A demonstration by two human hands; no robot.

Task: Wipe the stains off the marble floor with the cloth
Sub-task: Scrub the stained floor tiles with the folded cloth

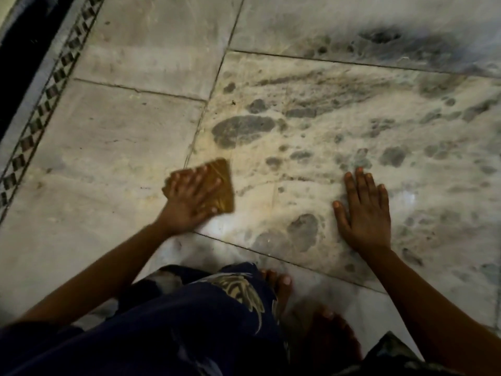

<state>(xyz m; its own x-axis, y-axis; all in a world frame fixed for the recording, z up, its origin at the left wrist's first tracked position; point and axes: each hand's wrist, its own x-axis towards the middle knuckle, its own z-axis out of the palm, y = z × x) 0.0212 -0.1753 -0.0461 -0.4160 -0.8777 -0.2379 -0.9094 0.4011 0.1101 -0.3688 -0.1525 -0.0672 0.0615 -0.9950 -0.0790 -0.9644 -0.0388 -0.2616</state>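
Hiding most of the cloth (222,183), left hand (192,199) blurred.

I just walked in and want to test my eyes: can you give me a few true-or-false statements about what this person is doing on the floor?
1. The left hand presses flat on a yellow-brown cloth. True.
2. The right hand holds a second cloth. False: it lies bare and open on the marble floor, holding nothing.
3. The big dark oval stain lies beyond the cloth, farther from the person. True.
4. The cloth is bunched up in a fist. False: it lies spread flat under spread fingers.
5. The person wears shoes. False: the bare toes show near the bottom.
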